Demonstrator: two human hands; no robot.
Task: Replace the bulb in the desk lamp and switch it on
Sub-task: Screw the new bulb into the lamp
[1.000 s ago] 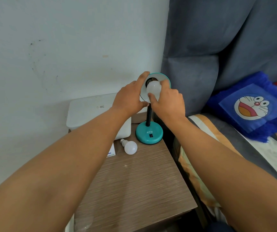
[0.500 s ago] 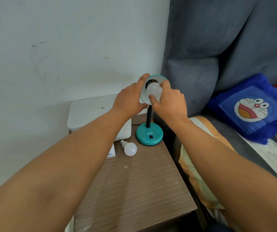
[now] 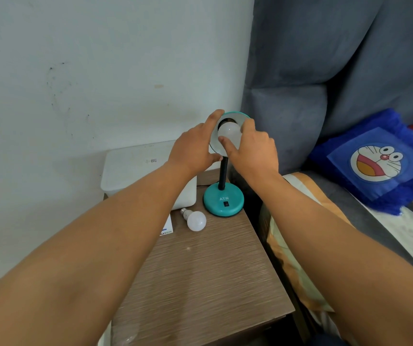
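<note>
Both forearms are bare from the near edge up to the wrists, with no sleeve in view. The left hand (image 3: 193,151) and the right hand (image 3: 252,153) are bare too: no gloves, rings, watch or wristband show on either one.

Right hand (image 3: 252,151) rotates on bulb (image 3: 229,132) in lamp shade (image 3: 240,117): thumb now lower, index finger higher on rim.

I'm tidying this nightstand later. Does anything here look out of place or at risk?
A loose bulb lies on its side on the nightstand, beside the lamp base, free to roll. Otherwise nothing odd: the left hand steadies the shade while the right hand grips the fitted bulb.
</note>
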